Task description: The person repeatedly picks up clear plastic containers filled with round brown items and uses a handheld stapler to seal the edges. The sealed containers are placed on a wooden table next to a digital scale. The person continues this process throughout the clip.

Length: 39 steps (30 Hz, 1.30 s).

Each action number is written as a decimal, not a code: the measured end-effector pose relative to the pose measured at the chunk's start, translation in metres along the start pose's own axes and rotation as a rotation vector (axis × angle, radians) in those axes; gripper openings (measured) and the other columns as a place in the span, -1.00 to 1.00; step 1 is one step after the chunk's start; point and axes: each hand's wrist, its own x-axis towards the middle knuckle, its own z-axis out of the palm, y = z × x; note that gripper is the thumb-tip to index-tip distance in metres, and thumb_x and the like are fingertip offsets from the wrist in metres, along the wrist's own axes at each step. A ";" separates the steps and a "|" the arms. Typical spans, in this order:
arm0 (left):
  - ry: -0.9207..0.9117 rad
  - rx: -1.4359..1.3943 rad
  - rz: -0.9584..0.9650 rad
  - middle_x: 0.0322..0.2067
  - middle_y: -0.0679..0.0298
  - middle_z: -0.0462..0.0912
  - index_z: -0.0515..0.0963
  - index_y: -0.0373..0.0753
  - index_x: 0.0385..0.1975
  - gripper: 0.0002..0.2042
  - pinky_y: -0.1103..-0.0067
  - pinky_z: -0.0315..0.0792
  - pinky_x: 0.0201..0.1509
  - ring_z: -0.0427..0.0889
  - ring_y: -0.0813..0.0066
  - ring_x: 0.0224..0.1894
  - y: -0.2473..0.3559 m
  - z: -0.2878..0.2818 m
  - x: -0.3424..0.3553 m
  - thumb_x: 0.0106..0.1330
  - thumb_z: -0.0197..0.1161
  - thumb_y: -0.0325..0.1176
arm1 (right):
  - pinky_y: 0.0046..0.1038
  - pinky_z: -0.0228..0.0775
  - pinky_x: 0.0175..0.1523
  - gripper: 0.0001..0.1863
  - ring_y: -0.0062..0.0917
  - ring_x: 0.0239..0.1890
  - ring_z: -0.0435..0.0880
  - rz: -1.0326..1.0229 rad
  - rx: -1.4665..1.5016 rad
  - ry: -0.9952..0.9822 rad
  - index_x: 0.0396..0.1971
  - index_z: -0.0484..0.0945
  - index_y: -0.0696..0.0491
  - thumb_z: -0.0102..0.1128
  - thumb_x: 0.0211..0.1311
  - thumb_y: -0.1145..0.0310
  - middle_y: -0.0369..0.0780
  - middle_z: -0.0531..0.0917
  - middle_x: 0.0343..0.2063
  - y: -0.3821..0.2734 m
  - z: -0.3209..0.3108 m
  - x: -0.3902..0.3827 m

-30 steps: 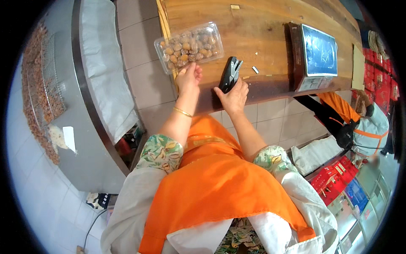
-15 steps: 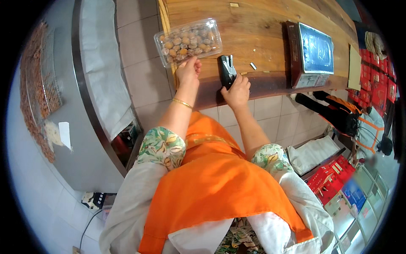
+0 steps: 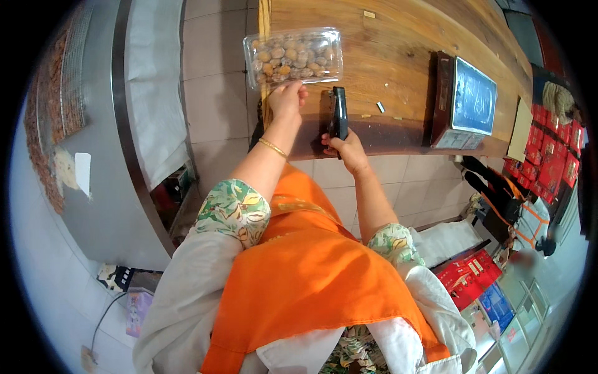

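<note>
A clear plastic box full of round brown pieces, perhaps nuts or dried fruit, reaches past the left edge of the wooden table. My left hand is closed at the box's near rim, fingers curled and seemingly gripping it; its exact hold is partly hidden. To its right, my right hand grips a black stapler at its near end. The stapler points away from me over the table's front part, apart from the box. A short silvery staple strip lies right of it.
A boxy device with a blue-white top stands at the table's right. Red boxes are stacked beyond. Along the left runs a metal counter with brown pieces on it. Small scraps dot the tabletop.
My right hand has turned the stapler, so its silvery inner part no longer shows and its black body does. The left hand stays at the box rim. The whole view has shifted slightly.
</note>
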 end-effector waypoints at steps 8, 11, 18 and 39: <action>0.067 -0.076 0.003 -0.59 0.33 0.49 0.43 -0.25 -0.53 -0.92 0.73 0.27 -0.61 0.43 0.62 -0.61 0.001 0.001 -0.004 0.07 0.17 -0.42 | -0.57 0.35 -0.36 -0.72 -0.61 -0.46 0.47 -0.062 -0.296 -0.083 -0.28 0.38 0.19 0.06 -0.07 0.50 -0.25 0.53 -0.45 -0.009 0.021 0.008; 0.062 -0.108 0.014 -0.61 0.33 0.50 0.44 -0.26 -0.54 -0.92 0.72 0.28 -0.63 0.42 0.63 -0.66 0.000 -0.002 -0.002 0.06 0.17 -0.42 | -0.55 0.40 -0.29 -0.67 -0.58 -0.37 0.50 -0.074 -0.366 -0.087 -0.22 0.36 0.21 0.05 -0.07 0.50 -0.22 0.54 -0.38 -0.008 0.022 0.016; 0.057 -0.173 0.003 -0.62 0.33 0.46 0.43 -0.25 -0.59 -0.93 0.72 0.23 -0.62 0.34 0.65 -0.65 0.003 -0.002 -0.004 0.05 0.17 -0.44 | -0.56 0.32 -0.31 -0.70 -0.60 -0.46 0.46 -0.164 -0.395 -0.056 -0.28 0.40 0.22 0.09 -0.11 0.51 -0.24 0.54 -0.48 -0.001 0.024 0.021; -0.024 -0.148 0.107 -0.66 0.38 0.45 0.45 -0.26 -0.60 -0.93 0.71 0.21 -0.61 0.37 0.64 -0.65 0.004 0.004 -0.005 0.02 0.17 -0.44 | -0.56 0.30 -0.24 -0.70 -0.56 -0.40 0.46 -0.253 -0.425 0.002 -0.30 0.42 0.23 0.04 -0.14 0.49 -0.22 0.53 -0.45 -0.013 0.039 0.016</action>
